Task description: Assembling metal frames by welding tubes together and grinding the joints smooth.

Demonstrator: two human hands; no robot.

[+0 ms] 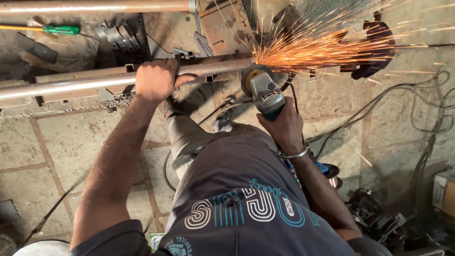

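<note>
**Sparks fly from the metal pipe**

The right hand (283,127) has a tight grip around the body of a grey and blue grinder (265,95). The fingers wrap all the way round it, and a shiny bangle (294,154) sits on the wrist. The grinder's round disc (251,76) touches the end of a long metal pipe (71,86). Bright orange sparks (322,45) shoot out from that spot, up and to the right.

The left hand (155,79) has its grip closed over the top of the same pipe, a little way along from the disc. The pipe lies nearly flat and runs from the left edge of the view to the middle. A second pipe (95,6) runs along the very top.

The person wears a dark shirt and grey trousers. One knee (182,132) is bent under the pipe.

The floor (71,137) is made of big stone slabs. Black cables (417,99) lie in loops on the right. A pile of small metal pieces (118,37) sits behind the pipe, and a green-handled tool (59,30) lies at the top left. More dark metal scraps (379,220) lie at the bottom right, near a cardboard box (444,192).
</note>
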